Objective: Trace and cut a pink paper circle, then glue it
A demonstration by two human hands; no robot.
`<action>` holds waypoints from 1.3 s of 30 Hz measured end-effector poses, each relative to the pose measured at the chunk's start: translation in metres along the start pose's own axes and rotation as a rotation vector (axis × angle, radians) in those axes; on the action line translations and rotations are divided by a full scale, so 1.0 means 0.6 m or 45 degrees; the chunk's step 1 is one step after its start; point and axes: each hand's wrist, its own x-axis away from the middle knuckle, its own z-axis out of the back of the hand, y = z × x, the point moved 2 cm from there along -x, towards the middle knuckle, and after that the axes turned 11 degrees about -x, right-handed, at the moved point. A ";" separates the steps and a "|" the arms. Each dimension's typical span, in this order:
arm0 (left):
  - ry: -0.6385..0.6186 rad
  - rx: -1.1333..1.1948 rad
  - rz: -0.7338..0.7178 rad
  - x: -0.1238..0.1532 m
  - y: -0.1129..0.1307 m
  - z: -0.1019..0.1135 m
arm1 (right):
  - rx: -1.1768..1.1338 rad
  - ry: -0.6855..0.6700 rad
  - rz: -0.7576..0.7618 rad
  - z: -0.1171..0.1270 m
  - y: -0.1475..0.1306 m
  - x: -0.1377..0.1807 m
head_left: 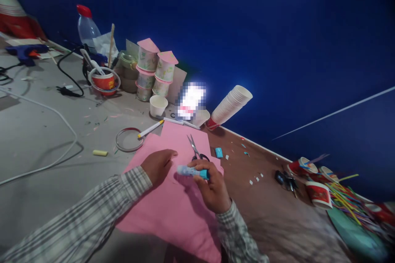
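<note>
My right hand [212,187] grips a glue stick [187,171] with a pale, clear barrel and a turquoise end. It is held sideways above pink paper [160,205]. On the left part of that paper rests my left hand [159,166], fingers stretched towards the glue stick and partly hidden behind the back of the hand; I see nothing in it. Scissors [193,147] lie on the paper just beyond my right hand, their blades pointing away. A turquoise cap [219,152] sits to the right of the paper.
Decorated paper-cup towers [146,61], a small white cup [158,105], a glowing blurred screen [191,100] and leaning stacked cups [231,106] line the back. A tape ring [117,141], marker [150,129] and cable [66,121] lie left. Straws [348,203] are at right.
</note>
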 end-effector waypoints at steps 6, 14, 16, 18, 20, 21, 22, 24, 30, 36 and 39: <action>-0.008 0.009 0.004 0.002 0.003 0.005 | 0.105 -0.171 -0.007 -0.033 0.017 0.000; -0.048 0.009 0.009 0.001 0.004 0.009 | -0.052 -0.236 -0.291 -0.015 0.007 0.002; -0.060 0.000 0.037 0.000 0.003 0.007 | -0.319 -0.021 -0.329 0.004 0.012 0.001; -0.071 -0.009 0.068 -0.002 0.003 0.006 | -0.609 0.282 -0.290 0.027 0.017 -0.001; -0.083 -0.016 0.097 -0.003 0.004 0.007 | -0.845 0.534 -0.217 0.048 0.024 -0.004; -0.088 -0.018 0.111 -0.004 0.005 0.007 | -0.950 0.618 -0.216 0.055 0.029 -0.006; -0.093 -0.019 0.124 -0.004 0.005 0.008 | -1.051 0.670 -0.249 0.060 0.036 -0.007; -0.101 -0.016 0.142 -0.006 0.006 0.009 | -1.229 0.724 -0.369 0.062 0.053 -0.008; -0.084 0.003 0.152 -0.006 0.005 0.007 | -1.349 0.502 -0.695 0.040 0.082 -0.004; -0.065 0.016 0.140 -0.005 0.005 0.009 | -1.057 0.432 -0.540 0.057 0.067 -0.006; -0.073 0.032 0.136 -0.004 0.006 0.009 | -0.485 0.644 -0.460 0.101 0.077 -0.023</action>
